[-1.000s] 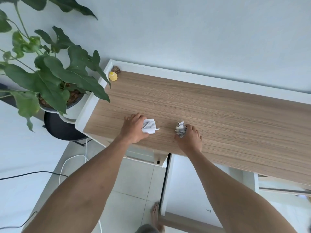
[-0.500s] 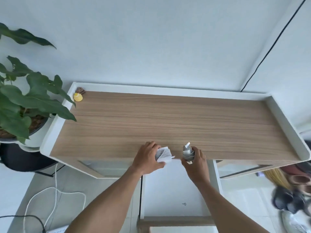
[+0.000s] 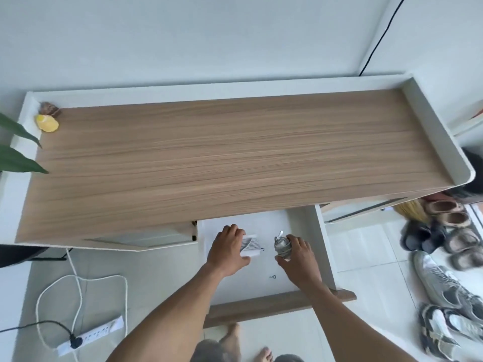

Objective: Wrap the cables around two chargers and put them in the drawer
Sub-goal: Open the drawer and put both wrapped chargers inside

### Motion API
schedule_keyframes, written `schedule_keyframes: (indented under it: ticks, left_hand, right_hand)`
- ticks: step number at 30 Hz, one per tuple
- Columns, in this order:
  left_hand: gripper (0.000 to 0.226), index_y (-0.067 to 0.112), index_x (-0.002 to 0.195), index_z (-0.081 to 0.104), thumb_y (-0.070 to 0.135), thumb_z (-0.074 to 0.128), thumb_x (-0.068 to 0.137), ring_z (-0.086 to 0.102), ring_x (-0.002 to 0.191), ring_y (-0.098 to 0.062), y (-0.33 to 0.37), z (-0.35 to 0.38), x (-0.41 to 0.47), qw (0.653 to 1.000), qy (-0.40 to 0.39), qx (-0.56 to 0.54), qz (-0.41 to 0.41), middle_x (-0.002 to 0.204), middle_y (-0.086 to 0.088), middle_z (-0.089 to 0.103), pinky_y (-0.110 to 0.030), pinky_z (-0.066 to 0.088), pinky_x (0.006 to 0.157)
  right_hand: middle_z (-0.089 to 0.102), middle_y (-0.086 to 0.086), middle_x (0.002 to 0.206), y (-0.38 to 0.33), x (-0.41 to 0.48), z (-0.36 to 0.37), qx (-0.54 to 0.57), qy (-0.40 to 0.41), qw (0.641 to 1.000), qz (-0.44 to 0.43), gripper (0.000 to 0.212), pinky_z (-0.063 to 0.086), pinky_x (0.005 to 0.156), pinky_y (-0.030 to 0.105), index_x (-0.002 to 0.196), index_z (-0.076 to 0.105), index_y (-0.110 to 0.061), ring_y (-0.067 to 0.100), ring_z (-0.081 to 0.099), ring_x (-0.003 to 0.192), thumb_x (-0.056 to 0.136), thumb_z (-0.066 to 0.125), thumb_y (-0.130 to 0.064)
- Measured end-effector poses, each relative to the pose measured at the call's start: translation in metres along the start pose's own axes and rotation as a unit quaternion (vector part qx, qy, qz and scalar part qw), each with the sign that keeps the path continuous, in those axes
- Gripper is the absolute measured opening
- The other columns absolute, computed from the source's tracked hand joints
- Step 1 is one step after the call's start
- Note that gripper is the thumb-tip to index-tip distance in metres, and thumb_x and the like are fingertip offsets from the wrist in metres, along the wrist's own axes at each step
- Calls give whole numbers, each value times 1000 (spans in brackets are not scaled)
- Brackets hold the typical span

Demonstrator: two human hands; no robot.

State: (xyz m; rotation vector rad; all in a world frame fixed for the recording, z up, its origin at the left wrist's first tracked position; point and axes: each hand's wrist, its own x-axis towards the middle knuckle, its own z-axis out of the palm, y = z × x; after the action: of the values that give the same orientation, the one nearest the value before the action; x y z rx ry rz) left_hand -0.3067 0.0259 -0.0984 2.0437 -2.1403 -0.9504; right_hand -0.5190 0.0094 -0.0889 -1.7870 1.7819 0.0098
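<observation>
My left hand (image 3: 228, 249) grips a white charger (image 3: 250, 245) with its cable wound round it in tight turns. My right hand (image 3: 296, 254) holds a second charger (image 3: 281, 246) wrapped in grey cable, a plug tip sticking up at its top. Both hands are over the open white drawer (image 3: 323, 244), which is pulled out from under the wooden desk top (image 3: 222, 158). Whether the chargers touch the drawer floor I cannot tell.
A small metal hook (image 3: 272, 276) lies on the drawer floor. A yellow object (image 3: 47, 123) sits at the desk's far left corner. A power strip (image 3: 90, 335) with cords lies on the floor at left, several shoes (image 3: 444, 257) at right. My bare feet (image 3: 232, 338) show below the drawer front.
Both hands have carried the wrapped chargers off the desk's front edge and down into the open drawer. The camera has swung right and lower.
</observation>
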Motion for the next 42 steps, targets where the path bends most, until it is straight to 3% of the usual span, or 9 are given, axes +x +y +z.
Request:
schedule_keyframes:
  ticks: [8, 14, 19, 22, 25, 27, 32, 39, 42]
  left_hand:
    - [56, 18, 125, 48, 26, 71, 75, 43, 116, -22, -21, 31, 22, 1000, 1, 2, -23, 125, 2, 46, -31, 39, 93]
    - [56, 22, 126, 45, 30, 70, 76, 46, 113, -23, -28, 51, 20, 999, 28, -11, -28, 124, 3, 45, -33, 40, 91]
    - [90, 21, 149, 22, 39, 73, 77, 32, 135, -23, -20, 55, 4, 996, 20, -25, -79, 147, -1, 31, -35, 32, 108]
    - [95, 21, 151, 17, 44, 73, 77, 29, 138, -24, -9, 52, -12, 994, 34, -17, -104, 150, -3, 27, -35, 29, 110]
    - [82, 22, 148, 25, 43, 67, 82, 31, 135, -25, 12, 46, -30, 989, 72, -27, -125, 145, -5, 32, -35, 29, 108]
    - [63, 22, 143, 36, 36, 62, 87, 39, 128, -25, 27, 40, -37, 986, 101, -42, -129, 139, -4, 40, -35, 32, 105]
    - [12, 19, 98, 63, 19, 53, 91, 65, 89, -24, 74, 22, -59, 970, 176, -96, -136, 100, 0, 69, -34, 46, 80]
    - [11, 18, 93, 63, 23, 54, 92, 64, 81, -25, 126, 4, -91, 962, 222, -80, -141, 90, -1, 70, -35, 50, 72]
    - [12, 20, 89, 63, 27, 54, 91, 64, 79, -25, 137, 7, -102, 941, 220, -152, -206, 84, 0, 70, -31, 47, 68]
  right_hand:
    - [54, 4, 120, 0, 29, 43, -42, -11, 999, -8, 52, 39, 95, 36, 123, 49, -16, 28, 47, 115, 76, 70, -25]
    - [51, 6, 121, 10, 28, 66, -65, -20, 997, -26, 53, 40, 95, 37, 126, 46, -14, 30, 48, 114, 78, 66, -20]
    - [42, 4, 136, 12, 26, 56, -14, -53, 998, -28, 78, 34, 105, 37, 141, 30, -17, 28, 39, 127, 77, 72, -26]
    - [37, 5, 139, 14, 18, 41, 8, -66, 996, -51, 84, 31, 108, 36, 144, 25, -16, 28, 34, 129, 77, 74, -27]
    - [33, 9, 139, 20, 2, 22, 30, -47, 996, -73, 79, 33, 108, 39, 142, 29, -14, 29, 35, 129, 78, 73, -25]
    - [39, 10, 135, 24, -7, 11, 37, -26, 995, -89, 63, 37, 105, 40, 136, 38, -13, 30, 40, 125, 82, 68, -24]
    - [65, 3, 101, 20, -34, -23, 81, 14, 993, -85, 12, 47, 71, 34, 96, 60, -16, 30, 62, 89, 91, 51, -21]
    - [67, -1, 85, 14, -75, -62, 107, 41, 986, -123, 11, 50, 66, 33, 88, 65, -17, 25, 60, 75, 84, 54, -17]
    - [64, 1, 75, 20, -88, -68, 180, 13, 982, -55, 12, 46, 59, 28, 86, 64, -14, 22, 58, 68, 87, 53, -17]
